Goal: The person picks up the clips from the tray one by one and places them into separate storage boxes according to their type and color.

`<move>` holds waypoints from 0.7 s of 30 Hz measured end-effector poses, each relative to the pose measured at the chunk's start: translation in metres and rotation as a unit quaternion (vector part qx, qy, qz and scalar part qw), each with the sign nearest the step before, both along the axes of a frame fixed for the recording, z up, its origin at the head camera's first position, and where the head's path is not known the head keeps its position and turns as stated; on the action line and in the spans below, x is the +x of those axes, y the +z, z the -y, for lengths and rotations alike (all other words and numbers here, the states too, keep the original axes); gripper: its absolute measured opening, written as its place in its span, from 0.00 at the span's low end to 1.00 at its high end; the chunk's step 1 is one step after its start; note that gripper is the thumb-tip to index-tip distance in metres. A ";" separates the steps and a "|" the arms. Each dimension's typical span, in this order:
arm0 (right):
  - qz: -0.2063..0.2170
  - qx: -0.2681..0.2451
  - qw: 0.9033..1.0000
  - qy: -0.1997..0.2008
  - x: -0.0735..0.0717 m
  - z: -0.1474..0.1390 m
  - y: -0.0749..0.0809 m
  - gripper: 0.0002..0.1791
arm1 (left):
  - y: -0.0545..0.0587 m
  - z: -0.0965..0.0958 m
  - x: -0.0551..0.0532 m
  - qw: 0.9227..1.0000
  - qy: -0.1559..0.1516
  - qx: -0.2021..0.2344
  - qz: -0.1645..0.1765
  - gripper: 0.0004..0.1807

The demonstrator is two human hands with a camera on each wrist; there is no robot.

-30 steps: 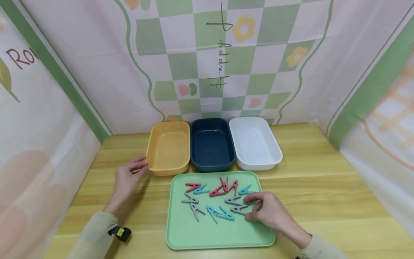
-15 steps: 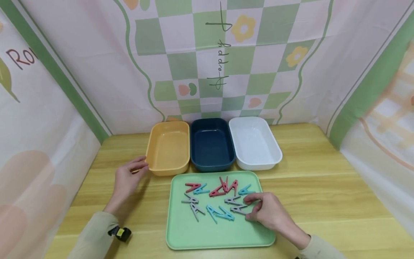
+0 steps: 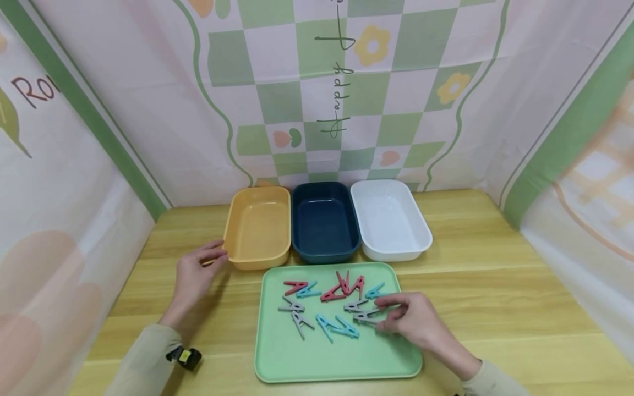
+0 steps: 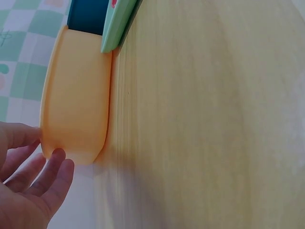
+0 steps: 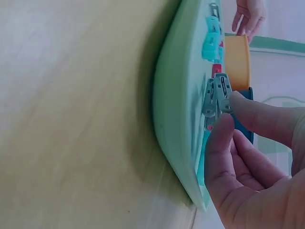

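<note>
My right hand (image 3: 413,322) is over the right side of a green tray (image 3: 337,360). Its thumb and index finger pinch the handle end of a grey clothespin (image 5: 222,93). Another grey clothespin (image 3: 354,306) lies just beside it, and a blue clothespin (image 3: 376,290) is behind the fingers. Further left on the tray lie red clothespins (image 3: 333,292), more blue clothespins (image 3: 344,328) and grey clothespins (image 3: 299,323). My left hand (image 3: 195,275) rests its fingertips against the outer left corner of a yellow bin (image 4: 78,95), the fingers loosely bent.
A dark blue bin (image 3: 324,254) and a white bin (image 3: 396,255) stand beside the yellow one, in a row behind the tray. All sit on a wooden table (image 3: 495,308). A patterned cloth (image 3: 317,99) hangs behind and at both sides.
My right thumb and index finger have closed a little on the grey clothespin, and its handles look nearer each other. The left hand and bins have stayed in place.
</note>
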State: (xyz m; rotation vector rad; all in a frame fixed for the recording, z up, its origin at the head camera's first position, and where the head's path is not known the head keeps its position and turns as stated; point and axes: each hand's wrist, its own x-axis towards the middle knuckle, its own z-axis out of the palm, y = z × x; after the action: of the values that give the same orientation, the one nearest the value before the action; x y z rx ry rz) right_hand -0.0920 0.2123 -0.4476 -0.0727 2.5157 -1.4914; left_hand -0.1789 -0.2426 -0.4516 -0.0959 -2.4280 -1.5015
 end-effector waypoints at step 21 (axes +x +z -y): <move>0.017 -0.036 0.999 -0.019 -0.020 0.007 0.041 0.28 | -0.001 0.002 -0.001 1.000 -0.004 0.002 0.001 0.08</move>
State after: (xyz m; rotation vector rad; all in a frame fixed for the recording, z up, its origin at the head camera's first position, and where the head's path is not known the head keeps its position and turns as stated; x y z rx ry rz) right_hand -0.1124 0.2054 -0.4062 -0.0114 2.4500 -1.5856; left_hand -0.1800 -0.2442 -0.4523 -0.1031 -2.4296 -1.5096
